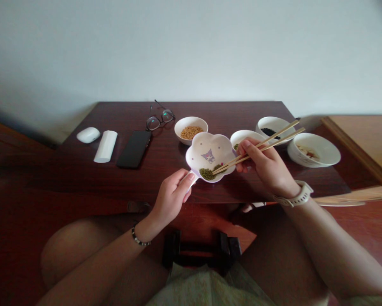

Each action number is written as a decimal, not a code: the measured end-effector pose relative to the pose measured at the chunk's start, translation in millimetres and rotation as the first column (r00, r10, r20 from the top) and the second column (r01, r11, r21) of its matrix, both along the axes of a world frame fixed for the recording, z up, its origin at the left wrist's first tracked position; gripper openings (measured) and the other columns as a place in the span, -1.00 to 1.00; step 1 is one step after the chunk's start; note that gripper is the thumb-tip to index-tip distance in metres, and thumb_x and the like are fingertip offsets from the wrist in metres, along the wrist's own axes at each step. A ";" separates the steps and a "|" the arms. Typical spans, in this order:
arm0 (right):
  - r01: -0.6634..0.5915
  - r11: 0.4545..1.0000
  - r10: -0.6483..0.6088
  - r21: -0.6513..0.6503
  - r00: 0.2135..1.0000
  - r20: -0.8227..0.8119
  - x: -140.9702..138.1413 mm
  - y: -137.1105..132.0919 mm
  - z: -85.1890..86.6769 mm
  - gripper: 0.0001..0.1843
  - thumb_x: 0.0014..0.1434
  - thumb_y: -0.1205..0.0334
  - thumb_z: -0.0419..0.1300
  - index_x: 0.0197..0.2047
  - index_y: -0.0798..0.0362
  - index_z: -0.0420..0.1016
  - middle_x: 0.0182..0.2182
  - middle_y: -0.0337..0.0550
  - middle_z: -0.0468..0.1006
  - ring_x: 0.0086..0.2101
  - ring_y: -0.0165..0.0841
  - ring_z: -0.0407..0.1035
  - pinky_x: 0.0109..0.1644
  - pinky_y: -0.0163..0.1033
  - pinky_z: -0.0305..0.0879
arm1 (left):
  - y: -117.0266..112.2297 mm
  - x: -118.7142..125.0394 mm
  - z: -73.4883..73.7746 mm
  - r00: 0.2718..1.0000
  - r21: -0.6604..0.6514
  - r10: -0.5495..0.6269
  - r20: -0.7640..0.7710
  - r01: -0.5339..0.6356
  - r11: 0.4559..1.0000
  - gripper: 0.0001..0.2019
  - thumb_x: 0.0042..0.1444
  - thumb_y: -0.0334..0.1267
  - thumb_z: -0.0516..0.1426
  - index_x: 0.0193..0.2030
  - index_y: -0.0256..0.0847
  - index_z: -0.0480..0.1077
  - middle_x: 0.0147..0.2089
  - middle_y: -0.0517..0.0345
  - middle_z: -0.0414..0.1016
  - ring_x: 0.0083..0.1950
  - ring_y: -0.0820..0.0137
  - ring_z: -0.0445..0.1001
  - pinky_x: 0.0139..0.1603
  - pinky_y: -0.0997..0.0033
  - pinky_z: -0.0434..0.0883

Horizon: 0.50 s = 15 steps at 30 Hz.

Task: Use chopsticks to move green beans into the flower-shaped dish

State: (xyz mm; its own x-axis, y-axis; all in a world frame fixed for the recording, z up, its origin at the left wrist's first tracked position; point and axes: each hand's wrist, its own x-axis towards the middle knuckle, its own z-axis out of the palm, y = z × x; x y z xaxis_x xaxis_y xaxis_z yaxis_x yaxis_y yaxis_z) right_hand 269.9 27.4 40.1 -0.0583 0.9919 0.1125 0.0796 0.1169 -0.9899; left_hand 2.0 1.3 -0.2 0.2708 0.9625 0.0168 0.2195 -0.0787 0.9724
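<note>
White flower-shaped dish (206, 155) gripped by its handle in the closed left hand (171, 199); wooden chopsticks (257, 146) pinched in the right hand (267, 163), tips among mung beans (207, 173) in the dish. Just past the right hand, small white bowl (243, 137); beyond the left hand, soybeans (191, 132) in a bowl (191, 121) on the dark wooden worktop (82, 176).

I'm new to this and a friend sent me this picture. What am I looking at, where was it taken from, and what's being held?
There's no machine here: this single picture comes from a camera worn on a person's head, looking down at their own bare hands. The left hand grips the handle of a flower-shaped white dish with green beans in it. The right hand holds wooden chopsticks, their tips over those beans. On the dark wooden table are a white bowl of yellow beans, a phone and glasses.
</note>
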 end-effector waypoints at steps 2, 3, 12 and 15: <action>-0.002 1.000 0.002 0.004 1.000 -0.014 0.3 0.2 0.1 -0.58 0.47 -0.12 0.16 -0.33 -0.02 0.41 -0.57 -0.22 0.51 -0.55 -0.39 0.36 -0.46 -0.27 0.27 | 0.0 0.0 0.1 1.000 0.002 -0.001 0.005 0.001 1.000 -0.61 0.50 -0.04 0.10 -0.36 -0.17 0.28 -0.59 0.38 0.20 -0.56 0.53 0.16 -0.48 0.43 0.12; -0.007 1.000 0.007 0.000 1.000 -0.021 0.5 0.2 0.1 -0.59 0.48 -0.12 0.16 -0.32 -0.02 0.41 -0.56 -0.22 0.51 -0.54 -0.39 0.36 -0.46 -0.28 0.26 | -0.1 -0.1 0.3 1.000 0.003 -0.003 0.007 0.003 1.000 -0.61 0.50 -0.04 0.10 -0.37 -0.17 0.28 -0.59 0.38 0.20 -0.56 0.54 0.16 -0.48 0.43 0.11; -0.020 0.999 0.019 -0.034 1.000 -0.024 -2.1 -1.2 0.1 -0.57 0.44 -0.16 0.18 -0.33 -0.02 0.41 -0.56 -0.23 0.51 -0.54 -0.37 0.37 -0.46 -0.25 0.27 | -0.3 0.2 1.7 1.000 -0.007 -0.004 0.006 0.004 1.000 -0.62 0.50 -0.03 0.09 -0.35 -0.17 0.29 -0.58 0.37 0.20 -0.56 0.53 0.16 -0.48 0.44 0.12; -0.016 1.000 0.016 -0.019 0.999 -0.030 -2.9 -0.8 0.1 -0.58 0.46 -0.14 0.18 -0.34 -0.03 0.41 -0.57 -0.23 0.50 -0.55 -0.37 0.36 -0.47 -0.25 0.26 | -0.1 -0.1 1.3 1.000 -0.005 -0.007 0.006 0.007 1.000 -0.61 0.49 -0.02 0.09 -0.35 -0.17 0.29 -0.58 0.37 0.20 -0.56 0.52 0.16 -0.49 0.44 0.12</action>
State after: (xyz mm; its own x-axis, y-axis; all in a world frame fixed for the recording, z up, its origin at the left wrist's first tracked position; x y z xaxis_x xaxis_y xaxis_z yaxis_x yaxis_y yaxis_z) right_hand 267.0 26.7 40.3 -0.0709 0.9930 0.0949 0.0486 0.0985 -0.9940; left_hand 1.9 1.2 1.2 0.2776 0.9606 0.0140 0.2131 -0.0757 0.9741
